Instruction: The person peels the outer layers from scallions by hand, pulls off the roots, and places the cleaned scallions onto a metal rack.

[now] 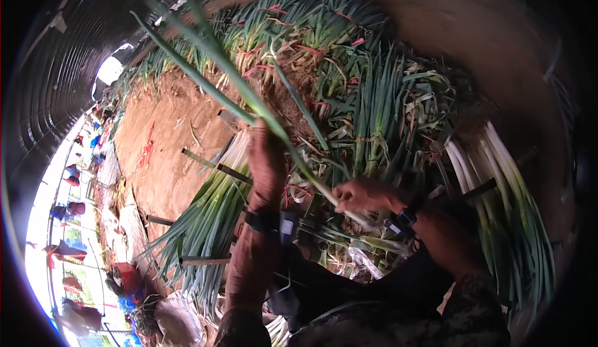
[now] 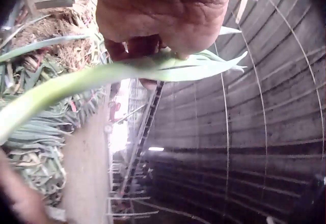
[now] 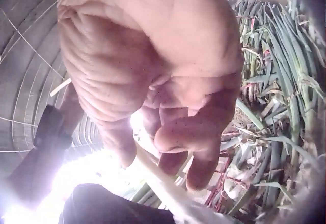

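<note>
Green and long, a single green onion stretches between both hands. The left grip is closed, with fingers curled round the flat, smooth leaves. From it the leaf tips fan up and away, tapering to points. The wrist view of the left grip shows the pale green blade pinched under the fingertips. The right grip is also closed, low on the same plant, with thumb and fingers bent round the white, round stalk.

Left of the left grip a stack of onions lies side by side, white ends up and green ends down, crossed by dark sticks. A second stack lies right of the right grip, its thick white shafts running into dark green.

Beyond both grips a loose heap of tangled leaves spreads out, some of it dry and straw-coloured, some of it bunched with pink ties. Past the left grip rises a mound of crumbly reddish-brown soil. A ribbed, dark arched roof curves overhead. Each wrist carries a black strap.
</note>
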A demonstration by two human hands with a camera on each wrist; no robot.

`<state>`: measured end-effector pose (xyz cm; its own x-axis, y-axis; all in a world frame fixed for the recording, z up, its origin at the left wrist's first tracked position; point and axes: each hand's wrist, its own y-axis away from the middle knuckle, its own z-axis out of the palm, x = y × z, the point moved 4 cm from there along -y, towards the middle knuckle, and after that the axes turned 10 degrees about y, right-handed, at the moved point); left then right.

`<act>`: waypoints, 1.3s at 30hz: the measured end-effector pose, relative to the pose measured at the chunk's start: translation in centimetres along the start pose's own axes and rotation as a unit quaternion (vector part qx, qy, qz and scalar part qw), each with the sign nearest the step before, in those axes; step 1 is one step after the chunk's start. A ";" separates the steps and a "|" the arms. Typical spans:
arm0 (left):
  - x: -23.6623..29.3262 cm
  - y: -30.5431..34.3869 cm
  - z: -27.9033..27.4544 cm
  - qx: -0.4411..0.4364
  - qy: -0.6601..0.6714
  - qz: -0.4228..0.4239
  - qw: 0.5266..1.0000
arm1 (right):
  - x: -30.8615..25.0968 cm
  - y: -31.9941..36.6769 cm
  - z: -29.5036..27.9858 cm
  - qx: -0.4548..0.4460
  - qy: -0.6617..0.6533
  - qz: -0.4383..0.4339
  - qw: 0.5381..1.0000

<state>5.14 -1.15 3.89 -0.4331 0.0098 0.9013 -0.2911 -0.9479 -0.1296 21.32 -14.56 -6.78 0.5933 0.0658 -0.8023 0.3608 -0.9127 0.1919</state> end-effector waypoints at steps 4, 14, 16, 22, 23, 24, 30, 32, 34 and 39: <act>2.7 -3.5 -6.9 0.001 0.283 0.067 0.957 | 0.0 0.3 3.7 -0.097 -0.030 -0.073 0.992; 1.0 -3.5 -14.9 0.089 0.298 0.078 0.947 | -2.5 0.6 3.5 -0.090 -0.166 0.015 0.982; -0.1 -3.6 -16.7 0.101 0.325 0.071 0.938 | -3.7 0.9 3.0 -0.079 -0.184 0.011 0.980; -0.6 -3.8 -22.8 0.197 0.338 0.061 0.918 | -4.0 1.2 2.9 -0.028 -0.177 0.028 0.984; -1.0 -3.9 -23.7 0.224 0.331 0.068 0.914 | -3.9 1.3 2.6 -0.009 -0.153 0.007 0.988; -1.0 -3.5 -24.2 0.250 0.328 0.066 0.909 | -4.0 1.5 2.2 0.010 -0.128 -0.015 0.992; -1.3 -1.9 -27.8 0.328 0.276 0.051 0.902 | -5.9 4.6 0.1 0.024 0.015 -0.009 1.000; -0.8 -1.1 -35.5 0.366 0.141 0.120 0.912 | -4.1 6.4 -1.4 0.041 0.016 0.034 0.998; 0.5 0.8 -37.2 0.435 0.157 0.120 0.879 | -0.4 8.3 -2.3 0.067 -0.093 0.130 0.985; 1.2 -0.1 -32.7 0.376 0.246 0.130 0.884 | 2.1 5.3 -0.8 0.176 0.277 -0.035 0.944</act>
<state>-23.24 9.37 -8.57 -0.7744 -0.2769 0.5689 0.4417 -0.8804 0.1727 25.11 -18.89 -7.01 0.8969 0.2431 -0.3694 0.2101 -0.9693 -0.1279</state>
